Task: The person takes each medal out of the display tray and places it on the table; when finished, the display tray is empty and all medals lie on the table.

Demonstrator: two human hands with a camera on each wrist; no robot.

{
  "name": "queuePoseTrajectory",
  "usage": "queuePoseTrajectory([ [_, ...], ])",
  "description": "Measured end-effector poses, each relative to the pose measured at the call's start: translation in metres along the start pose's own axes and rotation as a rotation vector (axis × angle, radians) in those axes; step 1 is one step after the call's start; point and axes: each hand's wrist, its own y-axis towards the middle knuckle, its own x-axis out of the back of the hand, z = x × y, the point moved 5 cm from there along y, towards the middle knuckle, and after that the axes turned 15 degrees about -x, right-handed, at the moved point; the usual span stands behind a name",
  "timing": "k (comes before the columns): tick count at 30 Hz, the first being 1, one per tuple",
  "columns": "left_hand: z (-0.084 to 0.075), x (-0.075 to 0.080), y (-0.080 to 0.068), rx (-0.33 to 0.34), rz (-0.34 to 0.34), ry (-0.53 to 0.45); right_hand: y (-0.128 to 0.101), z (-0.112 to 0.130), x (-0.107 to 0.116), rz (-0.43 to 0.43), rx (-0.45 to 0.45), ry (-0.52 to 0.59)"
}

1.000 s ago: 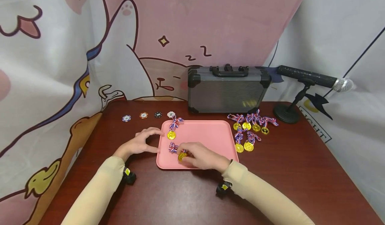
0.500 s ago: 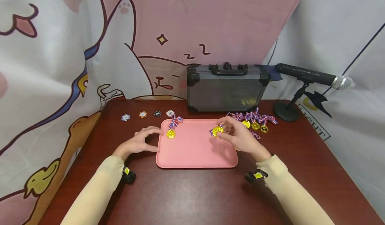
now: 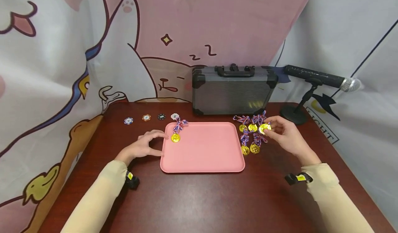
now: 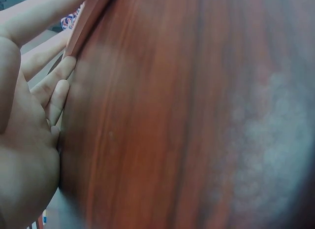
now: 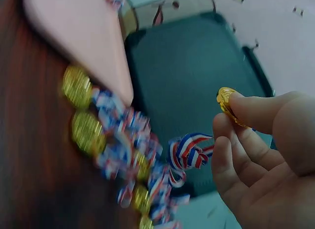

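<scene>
My left hand (image 3: 140, 146) rests at the left edge of a pink tray (image 3: 205, 157), its thumb and fingers spread apart and touching the rim. Between the thumb and index finger of my right hand (image 3: 287, 136) is a gold medal (image 5: 227, 101), raised above the table, with its red, white and blue ribbon (image 5: 189, 150) hanging bunched in the right wrist view. Close by lie several more medals (image 3: 255, 148) with ribbons, right of the tray; my right hand hides part of this group. One medal (image 3: 175, 137) lies in the tray's upper left corner, ribbon pointing back.
Several poker chips (image 3: 146, 117) form a row behind the tray's left side. A grey and black case (image 3: 231, 94) stands at the back. To its right is a microphone (image 3: 320, 76) on a stand (image 3: 293, 114). Printed cloth hangs around the table (image 3: 199, 202).
My right hand has lifted a medal from the tray's lower left and carried it rightward over the medals beside the tray. My left hand stays at the tray's edge.
</scene>
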Motion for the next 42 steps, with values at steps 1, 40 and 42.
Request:
queuePoseTrajectory([
  [1,0.000,0.000,0.000,0.001,-0.002,0.001,-0.001,-0.006,0.003,-0.008,-0.005,-0.014],
  [40,0.000,0.000,0.000,0.012,-0.004,-0.006,-0.020,-0.047,-0.010,0.070,0.080,-0.418],
  [42,0.000,0.000,0.000,0.010,-0.005,-0.011,-0.019,-0.042,-0.008,0.043,0.089,-0.407],
])
